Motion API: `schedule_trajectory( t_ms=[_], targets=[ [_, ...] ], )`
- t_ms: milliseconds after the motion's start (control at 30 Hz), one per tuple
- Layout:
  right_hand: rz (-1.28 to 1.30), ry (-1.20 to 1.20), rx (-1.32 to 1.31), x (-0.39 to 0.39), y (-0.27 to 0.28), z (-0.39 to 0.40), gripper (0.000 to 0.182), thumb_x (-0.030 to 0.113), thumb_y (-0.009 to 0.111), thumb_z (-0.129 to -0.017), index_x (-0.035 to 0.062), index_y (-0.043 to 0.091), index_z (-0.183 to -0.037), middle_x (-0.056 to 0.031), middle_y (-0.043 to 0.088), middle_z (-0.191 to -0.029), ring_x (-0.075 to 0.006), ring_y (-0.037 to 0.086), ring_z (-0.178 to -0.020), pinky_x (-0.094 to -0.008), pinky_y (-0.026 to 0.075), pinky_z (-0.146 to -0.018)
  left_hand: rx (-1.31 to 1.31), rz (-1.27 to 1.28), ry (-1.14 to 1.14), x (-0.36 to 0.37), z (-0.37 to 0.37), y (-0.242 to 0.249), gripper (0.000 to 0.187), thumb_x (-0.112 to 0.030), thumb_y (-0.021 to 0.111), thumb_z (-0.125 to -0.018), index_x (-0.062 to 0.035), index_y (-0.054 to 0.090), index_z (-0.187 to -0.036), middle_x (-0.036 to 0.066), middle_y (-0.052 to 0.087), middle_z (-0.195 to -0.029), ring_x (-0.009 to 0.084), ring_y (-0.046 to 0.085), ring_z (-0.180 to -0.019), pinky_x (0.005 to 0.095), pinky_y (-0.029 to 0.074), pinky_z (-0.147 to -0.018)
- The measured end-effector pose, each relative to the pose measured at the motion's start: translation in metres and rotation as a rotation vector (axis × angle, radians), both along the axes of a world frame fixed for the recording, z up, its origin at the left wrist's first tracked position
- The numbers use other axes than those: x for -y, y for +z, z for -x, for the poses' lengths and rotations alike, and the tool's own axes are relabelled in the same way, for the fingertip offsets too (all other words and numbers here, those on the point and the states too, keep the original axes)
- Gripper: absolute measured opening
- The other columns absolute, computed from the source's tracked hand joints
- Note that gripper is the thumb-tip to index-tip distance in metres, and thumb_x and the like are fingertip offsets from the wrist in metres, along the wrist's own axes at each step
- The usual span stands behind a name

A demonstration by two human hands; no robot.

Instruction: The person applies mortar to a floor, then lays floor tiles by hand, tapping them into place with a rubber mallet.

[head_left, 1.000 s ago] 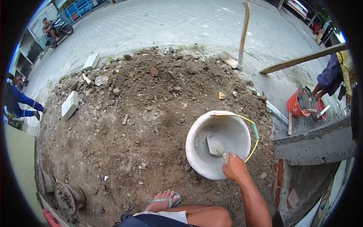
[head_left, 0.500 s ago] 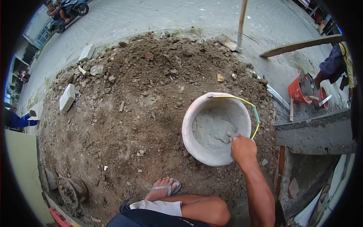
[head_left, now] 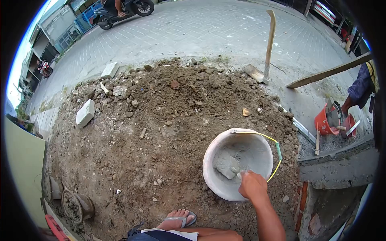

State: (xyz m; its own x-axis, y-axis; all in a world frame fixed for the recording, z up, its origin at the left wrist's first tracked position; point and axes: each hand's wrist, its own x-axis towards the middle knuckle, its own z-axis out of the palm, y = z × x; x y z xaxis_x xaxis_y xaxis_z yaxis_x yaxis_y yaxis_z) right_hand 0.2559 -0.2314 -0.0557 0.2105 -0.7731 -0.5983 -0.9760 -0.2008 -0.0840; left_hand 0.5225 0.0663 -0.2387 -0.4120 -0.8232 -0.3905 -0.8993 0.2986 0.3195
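Observation:
A pale, mortar-stained bucket (head_left: 209, 168) with a yellow wire handle and green grip (head_left: 278, 151) stands on the soil. My right hand (head_left: 253, 184) is over its near right rim, closed around the handle of a trowel (head_left: 234, 169). The trowel's blade lies inside the bucket among grey wet mortar (head_left: 222, 157), and mortar coats much of it. My left hand is out of the frame.
A soil and rubble heap (head_left: 169, 100) spreads ahead, with white blocks (head_left: 85, 113) at left. A hoe (head_left: 268, 52) stands behind it. At right are a leaning plank (head_left: 321, 75), red buckets (head_left: 326, 120) and another person's arm (head_left: 349, 104). A motorbike (head_left: 124, 14) is on the paved road.
My view has tilted up and turned left. My right hand has drawn the trowel leftward and toward me in the bucket, and more of its blade shows. The motorbike has moved right along the road.

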Motion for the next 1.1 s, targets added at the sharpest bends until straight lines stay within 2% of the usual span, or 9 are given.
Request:
schedule_trajectory(
  t_ms=[67,167,200,367,433,600,667,900,1100],
  targets=[
    [0.019,-0.029,0.049,-0.001,-0.005,-0.007,0.032,0.011,0.056,-0.09,0.0066,0.071,-0.118,-0.0188,0.071,-0.119,-0.0371,0.07,-0.106,-0.0465,0.056,-0.094,-0.005,0.257,-0.049,0.003,-0.003,0.01,0.033,-0.036,0.046,-0.106,-0.0147,0.062,-0.127,0.014,0.066,-0.117,0.0275,0.066,-0.105,0.0414,0.054,-0.081],
    [0.084,-0.063,0.102,-0.021,-0.02,0.005,0.026,0.013,0.059,-0.091,0.0053,0.071,-0.113,-0.02,0.07,-0.122,-0.0376,0.07,-0.107,-0.0472,0.055,-0.095,0.033,0.255,-0.047,0.007,0.001,0.021,0.04,-0.041,0.047,-0.106,-0.0078,0.064,-0.123,0.013,0.069,-0.113,0.0275,0.067,-0.101,0.0399,0.053,-0.08],
    [0.059,-0.106,0.138,-0.019,-0.012,0.006,0.026,0.014,0.057,-0.093,0.0051,0.071,-0.113,-0.0205,0.07,-0.122,-0.038,0.07,-0.107,-0.0475,0.055,-0.095,0.061,0.183,0.086,-0.001,0.006,-0.002,0.05,-0.046,0.046,-0.106,-0.0027,0.065,-0.12,0.013,0.07,-0.112,0.0277,0.067,-0.102,0.0408,0.053,-0.084],
    [0.034,-0.108,0.088,-0.019,-0.011,-0.008,0.029,0.018,0.049,-0.1,0.0052,0.07,-0.114,-0.0223,0.069,-0.124,-0.0386,0.07,-0.107,-0.0484,0.054,-0.096,0.074,0.079,0.16,-0.006,0.009,-0.014,0.05,-0.047,0.046,-0.105,-0.0028,0.065,-0.12,0.013,0.07,-0.112,0.0279,0.067,-0.102,0.0412,0.053,-0.084],
    [0.044,-0.104,0.112,-0.02,-0.03,-0.013,0.037,0.012,0.051,-0.093,0.0042,0.069,-0.125,-0.0232,0.068,-0.126,-0.0396,0.069,-0.11,-0.0471,0.053,-0.101,0.075,0.077,0.161,-0.004,0.011,-0.012,0.05,-0.047,0.046,-0.105,-0.0029,0.065,-0.121,0.013,0.07,-0.112,0.028,0.067,-0.102,0.0414,0.053,-0.085],
    [0.02,-0.121,0.188,-0.018,-0.019,0.017,0.041,0.019,0.062,-0.091,0.004,0.067,-0.13,-0.0235,0.068,-0.125,-0.0399,0.068,-0.112,-0.0466,0.052,-0.101,0.093,0.085,0.158,-0.007,0.01,-0.011,0.051,-0.047,0.046,-0.105,-0.003,0.065,-0.121,0.013,0.07,-0.112,0.0283,0.067,-0.102,0.0418,0.052,-0.085],
    [0.039,-0.157,0.298,-0.017,-0.009,0.029,0.041,0.022,0.062,-0.092,0.0069,0.067,-0.13,-0.0247,0.068,-0.124,-0.0382,0.067,-0.113,-0.0472,0.053,-0.099,0.092,0.077,0.162,-0.006,0.009,-0.011,0.051,-0.047,0.046,-0.105,-0.003,0.065,-0.121,0.013,0.07,-0.112,0.0284,0.067,-0.102,0.042,0.052,-0.085],
    [0.15,-0.135,0.256,-0.03,0.021,0.068,0.048,0.022,0.067,-0.088,0.0061,0.065,-0.133,-0.0211,0.068,-0.127,-0.0395,0.066,-0.115,-0.048,0.051,-0.102,0.105,0.077,0.168,-0.004,0.009,-0.011,0.051,-0.048,0.045,-0.105,-0.0032,0.065,-0.122,0.014,0.069,-0.113,0.0287,0.067,-0.102,0.0425,0.052,-0.086],
    [0.069,-0.399,0.281,-0.089,0.092,0.112,0.046,0.023,0.067,-0.087,0.0042,0.061,-0.129,-0.022,0.068,-0.121,-0.0426,0.065,-0.112,-0.049,0.051,-0.097,0.104,0.009,0.169,0.003,0.015,-0.003,0.053,-0.048,0.046,-0.104,-0.0017,0.065,-0.122,0.016,0.07,-0.112,0.0297,0.067,-0.103,0.0432,0.05,-0.093]
  ],
)
